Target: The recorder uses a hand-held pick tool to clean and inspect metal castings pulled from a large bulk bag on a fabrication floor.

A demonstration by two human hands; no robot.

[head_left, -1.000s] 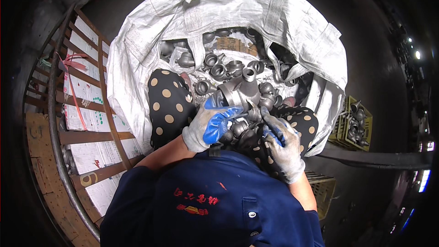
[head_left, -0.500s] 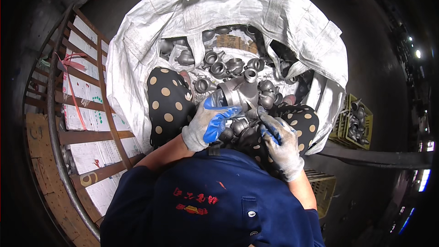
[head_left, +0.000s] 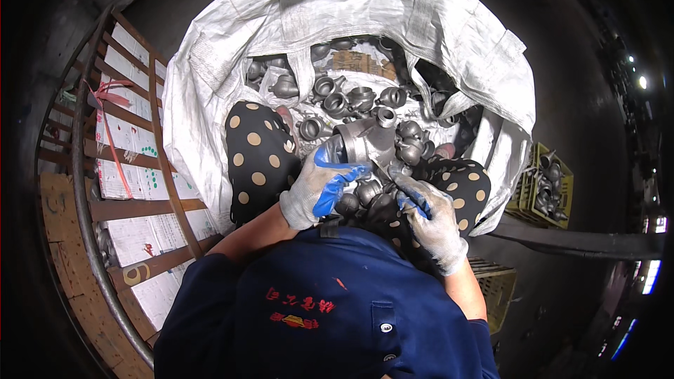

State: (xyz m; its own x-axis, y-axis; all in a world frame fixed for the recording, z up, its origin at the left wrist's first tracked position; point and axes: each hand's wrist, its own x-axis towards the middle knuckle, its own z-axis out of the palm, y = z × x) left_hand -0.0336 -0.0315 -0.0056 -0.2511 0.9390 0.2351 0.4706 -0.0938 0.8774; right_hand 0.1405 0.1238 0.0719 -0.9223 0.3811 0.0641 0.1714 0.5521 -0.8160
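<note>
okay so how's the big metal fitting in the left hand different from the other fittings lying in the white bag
The held fitting looks bigger than the loose fittings. It is lifted, gripped by the gloved left hand, with the right hand just below it; the loose ones lie heaped in the white bag, untouched. Its surface looks lighter and shinier, while theirs look darker. Both are grey metal pipe-like castings with round openings.
</note>
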